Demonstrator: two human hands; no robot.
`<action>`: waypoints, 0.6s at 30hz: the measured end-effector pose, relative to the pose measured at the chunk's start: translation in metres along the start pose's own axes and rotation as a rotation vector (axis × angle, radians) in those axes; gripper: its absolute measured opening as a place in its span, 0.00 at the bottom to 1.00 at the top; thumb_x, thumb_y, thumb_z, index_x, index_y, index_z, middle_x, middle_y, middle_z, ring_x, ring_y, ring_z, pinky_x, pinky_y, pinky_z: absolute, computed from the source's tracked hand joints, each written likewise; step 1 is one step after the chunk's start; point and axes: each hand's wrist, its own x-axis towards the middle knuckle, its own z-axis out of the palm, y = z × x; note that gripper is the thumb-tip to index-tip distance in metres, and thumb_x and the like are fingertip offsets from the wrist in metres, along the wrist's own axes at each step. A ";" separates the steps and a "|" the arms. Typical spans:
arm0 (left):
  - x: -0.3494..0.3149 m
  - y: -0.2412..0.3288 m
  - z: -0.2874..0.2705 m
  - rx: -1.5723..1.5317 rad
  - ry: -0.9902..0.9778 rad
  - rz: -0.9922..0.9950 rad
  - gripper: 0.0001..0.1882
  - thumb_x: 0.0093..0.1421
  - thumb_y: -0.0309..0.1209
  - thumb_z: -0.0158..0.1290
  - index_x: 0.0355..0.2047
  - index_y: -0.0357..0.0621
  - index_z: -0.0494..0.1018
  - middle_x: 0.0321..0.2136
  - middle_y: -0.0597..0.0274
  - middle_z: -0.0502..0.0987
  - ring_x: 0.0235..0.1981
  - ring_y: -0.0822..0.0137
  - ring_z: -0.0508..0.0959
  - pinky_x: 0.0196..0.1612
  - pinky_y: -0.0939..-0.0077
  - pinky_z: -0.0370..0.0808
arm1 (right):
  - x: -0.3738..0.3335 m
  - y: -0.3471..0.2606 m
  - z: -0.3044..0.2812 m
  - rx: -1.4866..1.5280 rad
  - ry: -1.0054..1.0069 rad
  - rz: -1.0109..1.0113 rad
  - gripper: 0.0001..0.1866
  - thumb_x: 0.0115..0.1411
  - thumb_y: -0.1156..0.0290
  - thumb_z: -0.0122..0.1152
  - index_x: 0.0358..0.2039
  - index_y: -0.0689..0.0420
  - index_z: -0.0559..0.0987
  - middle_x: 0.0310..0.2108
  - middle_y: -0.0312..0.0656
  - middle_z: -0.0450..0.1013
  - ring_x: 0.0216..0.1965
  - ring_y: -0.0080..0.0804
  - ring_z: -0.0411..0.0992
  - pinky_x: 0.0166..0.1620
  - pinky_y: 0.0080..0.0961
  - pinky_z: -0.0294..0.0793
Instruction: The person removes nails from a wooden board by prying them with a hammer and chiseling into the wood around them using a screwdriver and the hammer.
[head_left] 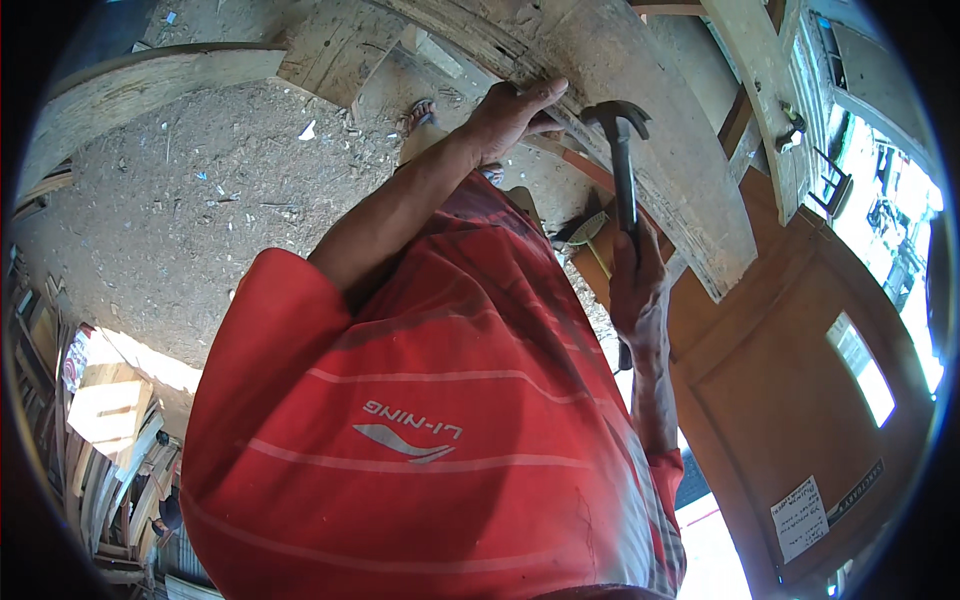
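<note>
My right hand (640,285) is wrapped round the handle of a claw hammer (625,165). The hammer stands nearly lengthwise in view, its dark head and claw over the worn wooden workbench (690,150). To the left, my left hand (503,122) grips the near edge of that bench. Its thumb stretches along the edge, and some of its fingers are hidden. No nail can be made out at either hand.
A brown wooden panel (760,370) with a paper label (800,520) stands at the right. Boards (320,60) lie at the back left above a dirt floor (200,210) strewn with scraps. Stacked timber (110,470) fills the lower left. My sandalled foot (422,112) shows below the bench.
</note>
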 end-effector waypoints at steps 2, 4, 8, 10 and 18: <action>-0.001 0.001 0.001 0.010 -0.017 0.028 0.25 0.68 0.40 0.58 0.57 0.35 0.71 0.52 0.58 0.75 0.53 0.65 0.78 0.58 0.63 0.80 | -0.001 0.003 -0.002 0.047 0.025 0.062 0.24 0.74 0.60 0.51 0.65 0.60 0.70 0.28 0.42 0.73 0.28 0.27 0.71 0.32 0.30 0.71; -0.004 0.007 0.002 0.028 -0.029 -0.033 0.26 0.68 0.39 0.58 0.60 0.34 0.70 0.54 0.57 0.74 0.55 0.65 0.76 0.58 0.63 0.80 | -0.012 -0.018 -0.007 0.189 0.181 -0.093 0.25 0.75 0.57 0.47 0.60 0.65 0.71 0.22 0.33 0.67 0.19 0.17 0.63 0.22 0.21 0.61; -0.006 0.007 -0.001 0.028 -0.016 -0.037 0.26 0.69 0.38 0.57 0.60 0.34 0.69 0.55 0.57 0.74 0.56 0.65 0.76 0.58 0.64 0.80 | -0.024 -0.024 -0.007 0.405 0.296 -0.265 0.31 0.75 0.54 0.47 0.66 0.66 0.66 0.24 0.32 0.68 0.21 0.12 0.62 0.23 0.19 0.59; -0.004 0.006 -0.001 0.024 -0.030 -0.034 0.25 0.69 0.38 0.57 0.60 0.34 0.69 0.55 0.57 0.74 0.56 0.65 0.76 0.57 0.65 0.80 | -0.020 -0.007 0.004 0.172 0.208 -0.139 0.28 0.74 0.58 0.49 0.65 0.68 0.66 0.27 0.35 0.73 0.24 0.23 0.68 0.28 0.27 0.67; 0.003 -0.001 -0.008 -0.011 -0.072 -0.037 0.22 0.69 0.39 0.56 0.58 0.39 0.70 0.51 0.59 0.76 0.54 0.66 0.77 0.57 0.65 0.81 | -0.014 -0.029 -0.002 0.370 0.232 0.040 0.22 0.76 0.58 0.45 0.56 0.63 0.72 0.19 0.32 0.66 0.13 0.14 0.61 0.15 0.17 0.58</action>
